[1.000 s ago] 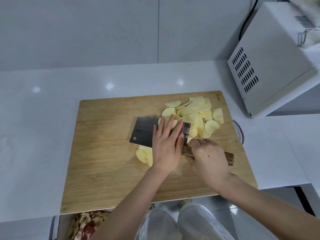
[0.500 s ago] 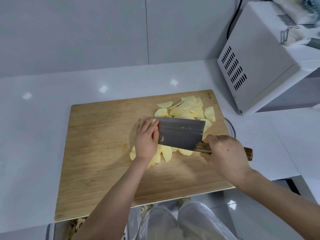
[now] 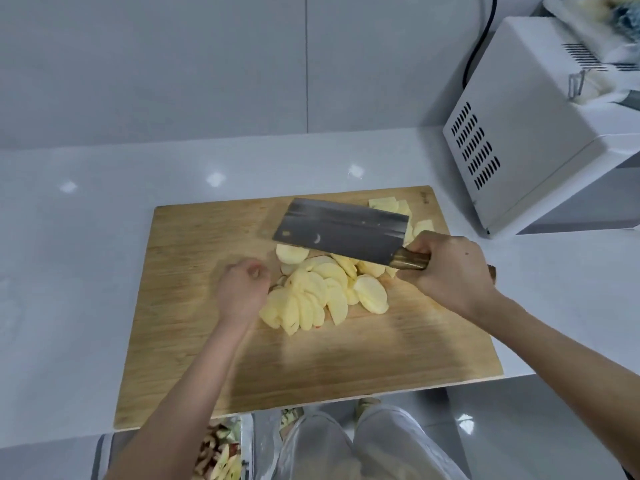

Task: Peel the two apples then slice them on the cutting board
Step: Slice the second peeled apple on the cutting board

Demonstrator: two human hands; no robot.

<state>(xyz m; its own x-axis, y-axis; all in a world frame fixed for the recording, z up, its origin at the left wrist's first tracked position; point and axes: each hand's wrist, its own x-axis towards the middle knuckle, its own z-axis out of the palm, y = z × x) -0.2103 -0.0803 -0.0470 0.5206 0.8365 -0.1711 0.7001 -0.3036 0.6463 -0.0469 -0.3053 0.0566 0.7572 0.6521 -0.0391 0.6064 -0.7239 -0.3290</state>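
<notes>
STATUS: peeling, slicing apparently done; no whole apple visible | apple slices (image 3: 322,292): heaped mid cutting board (image 3: 194,341) | right hand (image 3: 450,271): gripping cleaver (image 3: 341,230) handle, blade above slices | left hand (image 3: 242,292): curled beside slices, nothing visibly held

Both forearms reach forward, the right hand (image 3: 450,271) wrapped round the handle of a cleaver (image 3: 341,233), the left hand (image 3: 242,292) curled in a loose fist, blurred, seemingly holding nothing.

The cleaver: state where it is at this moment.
Head view, right of centre: the right hand grips the cleaver by its handle, blade over the apple slices at the far side of the cutting board.
</notes>
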